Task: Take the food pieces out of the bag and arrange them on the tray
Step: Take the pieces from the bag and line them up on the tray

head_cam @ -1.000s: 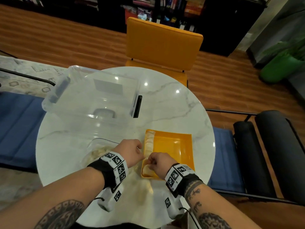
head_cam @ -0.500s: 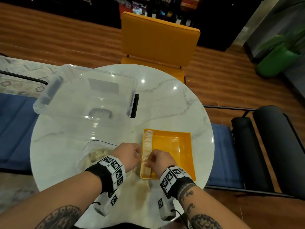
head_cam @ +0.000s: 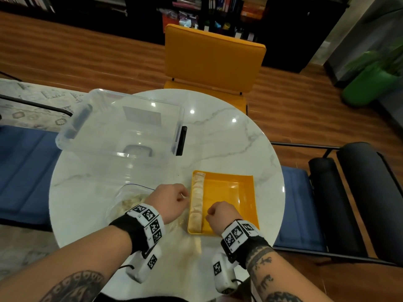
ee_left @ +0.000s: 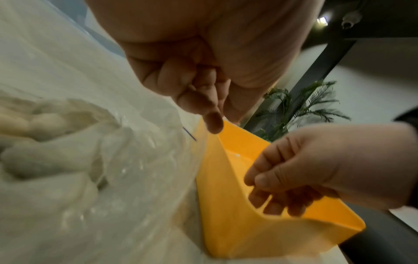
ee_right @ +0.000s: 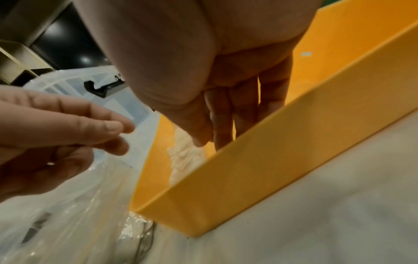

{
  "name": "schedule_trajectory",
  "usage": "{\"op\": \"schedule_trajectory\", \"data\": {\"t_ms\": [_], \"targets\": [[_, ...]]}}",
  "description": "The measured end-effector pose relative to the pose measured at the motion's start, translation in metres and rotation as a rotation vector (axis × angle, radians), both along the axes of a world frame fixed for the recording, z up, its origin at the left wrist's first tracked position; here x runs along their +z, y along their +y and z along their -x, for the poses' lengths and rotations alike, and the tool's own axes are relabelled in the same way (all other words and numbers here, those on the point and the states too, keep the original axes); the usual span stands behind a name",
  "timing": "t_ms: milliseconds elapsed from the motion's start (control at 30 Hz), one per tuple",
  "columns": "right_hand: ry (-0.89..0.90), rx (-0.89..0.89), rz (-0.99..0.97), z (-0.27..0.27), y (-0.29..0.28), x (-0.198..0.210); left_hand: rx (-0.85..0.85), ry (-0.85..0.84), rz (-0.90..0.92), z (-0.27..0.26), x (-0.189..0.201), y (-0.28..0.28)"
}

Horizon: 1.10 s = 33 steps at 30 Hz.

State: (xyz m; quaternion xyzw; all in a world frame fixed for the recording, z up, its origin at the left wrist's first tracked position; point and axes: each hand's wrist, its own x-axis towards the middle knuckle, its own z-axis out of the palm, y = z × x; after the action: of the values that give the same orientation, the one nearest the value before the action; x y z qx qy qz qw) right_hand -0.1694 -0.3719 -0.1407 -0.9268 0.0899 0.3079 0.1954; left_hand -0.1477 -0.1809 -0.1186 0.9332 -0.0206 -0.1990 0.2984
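The right hand [head_cam: 220, 214] hangs inside the orange tray [head_cam: 235, 192] near its front edge, fingers [ee_right: 228, 114] loosely curled downward and holding nothing; their tips are just beside the nearest of the pale food pieces [head_cam: 197, 201], and contact cannot be told. These pieces lie end to end in one row along the tray's left wall, from back corner to front corner. The left hand [head_cam: 169, 202] hovers just outside that wall, over the clear plastic bag [ee_left: 95, 160], fingers [ee_left: 199, 100] loosely curled and empty, one fingertip close to the tray's rim. More pieces remain heaped inside the bag, which lies on the round marble table [head_cam: 218, 138] at the tray's left, near the front edge. A clear storage bin [head_cam: 122, 125] sits toward the table's back left edge.
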Motion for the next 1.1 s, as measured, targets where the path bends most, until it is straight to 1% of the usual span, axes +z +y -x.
{"op": "schedule_trajectory", "data": {"t_ms": [100,167,233,367,433,567,600,700,800,833,900,1000,1100], "targets": [[-0.026,0.016,-0.022,0.017,-0.016,0.0,0.106,-0.031,0.066,0.0,0.018,0.024],[0.001,0.094,-0.013,0.032,-0.024,-0.003,0.16,-0.023,0.075,0.002,0.026,0.047],[0.017,0.163,0.007,0.045,-0.029,-0.007,0.151,-0.016,0.0,0.004,0.026,0.067],[-0.017,0.174,-0.024,0.055,-0.03,-0.008,0.018,0.063,-0.256,0.012,-0.002,0.091],[-0.024,0.187,-0.02,0.055,-0.03,-0.007,-0.011,0.067,-0.285,0.02,-0.015,0.091],[-0.006,0.185,-0.03,0.054,-0.032,-0.008,-0.009,0.096,-0.158,0.035,-0.029,0.071],[0.005,0.178,-0.04,0.053,-0.033,-0.008,-0.018,0.092,-0.166,0.037,-0.034,0.066],[0.021,0.176,-0.044,0.052,-0.032,-0.005,-0.067,0.054,-0.288,0.04,-0.045,0.054],[0.02,0.188,-0.022,0.052,-0.032,-0.006,-0.08,0.068,-0.311,0.042,-0.053,0.048],[0.02,0.189,-0.017,0.052,-0.031,-0.007,-0.061,0.064,-0.306,0.042,-0.054,0.048],[0.02,0.189,-0.01,0.052,-0.03,-0.007,0.03,0.078,-0.255,0.041,-0.054,0.049],[0.022,0.202,0.008,0.053,-0.031,-0.007,0.192,0.134,-0.111,0.038,-0.047,0.049],[0.028,0.198,0.002,0.052,-0.031,-0.006,0.371,0.107,0.052,0.034,-0.029,0.049]]}}
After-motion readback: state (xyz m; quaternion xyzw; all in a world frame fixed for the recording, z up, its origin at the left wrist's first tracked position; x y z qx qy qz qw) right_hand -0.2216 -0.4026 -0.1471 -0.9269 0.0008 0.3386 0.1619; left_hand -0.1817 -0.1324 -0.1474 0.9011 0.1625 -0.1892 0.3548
